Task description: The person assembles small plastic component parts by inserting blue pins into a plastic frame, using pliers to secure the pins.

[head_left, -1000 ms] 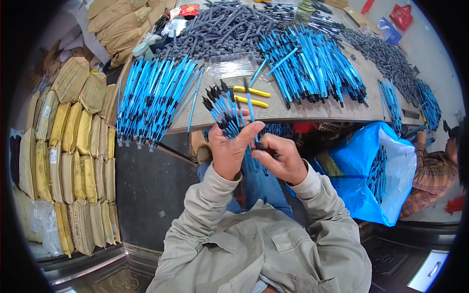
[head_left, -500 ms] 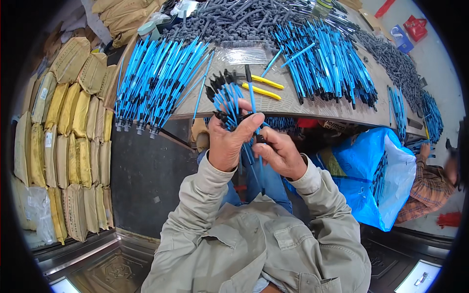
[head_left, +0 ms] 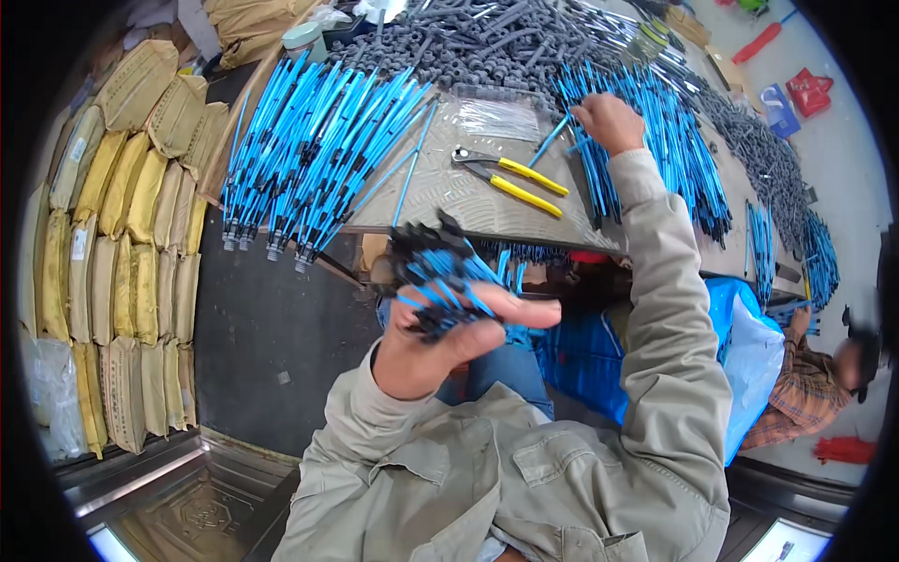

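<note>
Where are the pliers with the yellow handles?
In the head view, the pliers lie on the table right of centre, below the clear packet, between the left pile of blue sticks and the right pile.

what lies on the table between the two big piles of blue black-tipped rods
In the head view, yellow-handled metal pliers and a flat, clear, shiny plastic packet lie there, with a stray thin blue rod beside the right-hand pile.

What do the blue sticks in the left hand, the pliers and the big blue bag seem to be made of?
Blue sticks: probably smooth plastic, evenly coloured, though blurred.
Pliers: likely metal head, grey with some sheen; evenly yellow handles, perhaps plastic or rubber.
Blue bag: probably plastic sheeting, creased and slightly glossy.
</note>
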Motion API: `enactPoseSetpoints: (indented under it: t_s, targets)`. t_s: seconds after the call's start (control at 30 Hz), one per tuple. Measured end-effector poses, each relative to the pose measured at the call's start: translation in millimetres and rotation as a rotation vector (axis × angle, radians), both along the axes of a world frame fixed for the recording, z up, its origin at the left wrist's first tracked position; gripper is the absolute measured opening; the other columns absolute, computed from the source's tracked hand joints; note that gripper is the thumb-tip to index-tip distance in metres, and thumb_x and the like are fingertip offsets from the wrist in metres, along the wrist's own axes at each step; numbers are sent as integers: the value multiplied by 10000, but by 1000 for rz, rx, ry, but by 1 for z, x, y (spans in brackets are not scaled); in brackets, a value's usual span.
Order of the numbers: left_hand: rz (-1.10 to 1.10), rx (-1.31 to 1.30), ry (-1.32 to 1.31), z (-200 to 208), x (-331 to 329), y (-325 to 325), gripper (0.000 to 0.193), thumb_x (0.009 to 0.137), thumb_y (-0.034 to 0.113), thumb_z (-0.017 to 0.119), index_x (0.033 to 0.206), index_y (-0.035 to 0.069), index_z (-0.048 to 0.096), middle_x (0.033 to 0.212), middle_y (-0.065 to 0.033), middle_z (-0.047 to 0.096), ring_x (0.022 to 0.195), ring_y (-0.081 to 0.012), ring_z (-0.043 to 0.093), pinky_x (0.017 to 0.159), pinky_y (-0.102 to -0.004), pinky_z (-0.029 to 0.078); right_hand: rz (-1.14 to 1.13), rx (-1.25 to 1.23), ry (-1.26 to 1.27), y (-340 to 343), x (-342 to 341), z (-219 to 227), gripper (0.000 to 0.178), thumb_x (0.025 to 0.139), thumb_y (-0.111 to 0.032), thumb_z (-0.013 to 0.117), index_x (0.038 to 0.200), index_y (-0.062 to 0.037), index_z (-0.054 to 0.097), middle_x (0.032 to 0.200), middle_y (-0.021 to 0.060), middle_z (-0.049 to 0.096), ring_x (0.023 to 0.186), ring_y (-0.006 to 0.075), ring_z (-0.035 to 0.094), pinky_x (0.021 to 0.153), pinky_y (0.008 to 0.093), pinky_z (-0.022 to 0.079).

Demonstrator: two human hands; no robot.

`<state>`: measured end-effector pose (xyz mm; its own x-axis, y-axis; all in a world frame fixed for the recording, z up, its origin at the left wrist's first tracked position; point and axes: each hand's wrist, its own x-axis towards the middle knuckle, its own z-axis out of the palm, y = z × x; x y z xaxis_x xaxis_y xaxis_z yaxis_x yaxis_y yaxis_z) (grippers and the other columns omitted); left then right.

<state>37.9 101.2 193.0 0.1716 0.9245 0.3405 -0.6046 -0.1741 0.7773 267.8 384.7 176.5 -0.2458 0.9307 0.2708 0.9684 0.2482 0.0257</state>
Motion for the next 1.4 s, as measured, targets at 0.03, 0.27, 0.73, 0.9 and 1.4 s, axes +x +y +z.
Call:
enactPoseSetpoints:
  t_s: [0.03,0.27,0.73,0.9,1.4]
  targets:
    - [-31,-64,57,4,-2,-6,228,869,78,562,1082,-3,572,976,-162,649,844,-191,642,747,-276,498,12,1,-3,8,0,-6,300,773,-378,585,866,-106,670,864,127,647,824,328,620,693,429,494]
    - [94,-318,121,-11,8,-9,229,878,154,566,1044,-2,545,1061,-216,606,942,-268,624,825,-381,500,-211,64,169,20,2,-12,295,752,-364,645,814,-75,648,768,87,651,755,257,631,642,364,476]
    - [190,-380,67,-25,16,7,216,922,171,504,1056,8,548,1079,-152,605,947,-212,611,795,-310,500,506,533,1481,-134,4,86,99,871,-80,557,891,17,556,795,98,625,713,136,603,644,228,470]
    - [305,-366,12,-18,13,23,212,926,172,495,1053,11,546,1046,-143,618,939,-210,614,761,-304,510,426,-109,1409,-234,-23,29,62,822,-4,595,876,-10,565,768,32,579,666,83,553,585,195,433]
    - [581,-165,84,-35,36,25,116,873,108,567,965,40,582,817,-65,626,675,-153,607,599,-275,488,546,-133,1217,-257,-43,-31,87,785,37,634,846,18,575,734,28,552,640,34,528,550,170,408]
